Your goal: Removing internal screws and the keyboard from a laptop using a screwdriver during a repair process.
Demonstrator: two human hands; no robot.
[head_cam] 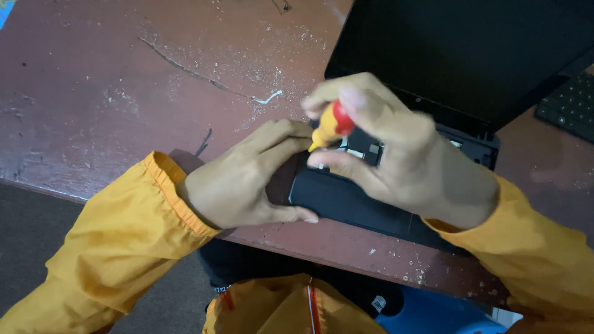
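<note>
In the middle of the frame the right hand [396, 151] is pinching a small yellow-and-red screwdriver [329, 127] upright over the black laptop [346, 198], while the left hand [247, 176], fingers pressed flat, is bracing its edge; keeping the tip square would avoid slipping.

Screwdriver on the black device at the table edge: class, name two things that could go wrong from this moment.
1. The black device lies close to the table edge; if the left hand bracing it slips, it could slide off.
2. The right hand grips the yellow and red screwdriver right beside the left fingers; a slip of the tip might jab them.
</note>
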